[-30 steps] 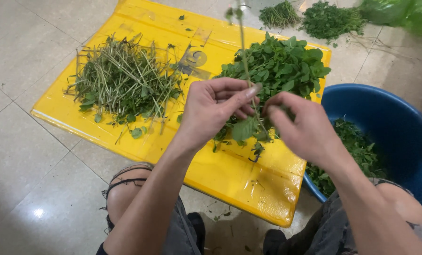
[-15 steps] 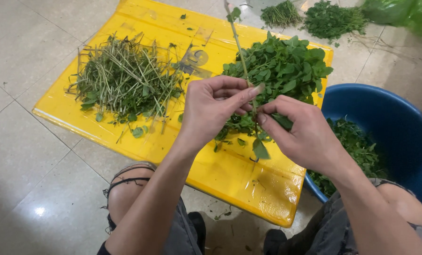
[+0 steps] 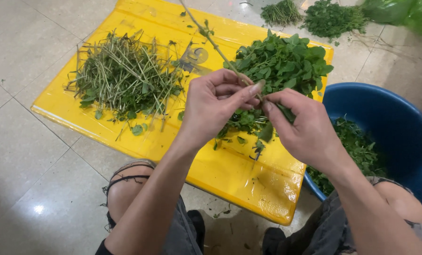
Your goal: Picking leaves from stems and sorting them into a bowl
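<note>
Now | stem (image 3: 214, 43) pinched: left hand (image 3: 214, 106) fingers (image 3: 248, 89) | right hand (image 3: 303, 130) touching

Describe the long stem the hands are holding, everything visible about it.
The stem is thin, pale green and mostly stripped, with a few small leaves left partway up. It slants from the top of the picture down to the hands over the yellow sheet. The left hand pinches its lower end; the right hand grips leaves just below.

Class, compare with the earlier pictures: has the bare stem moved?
Yes. The stem has swung left, its top now over the yellow sheet, held by the left hand.
</note>
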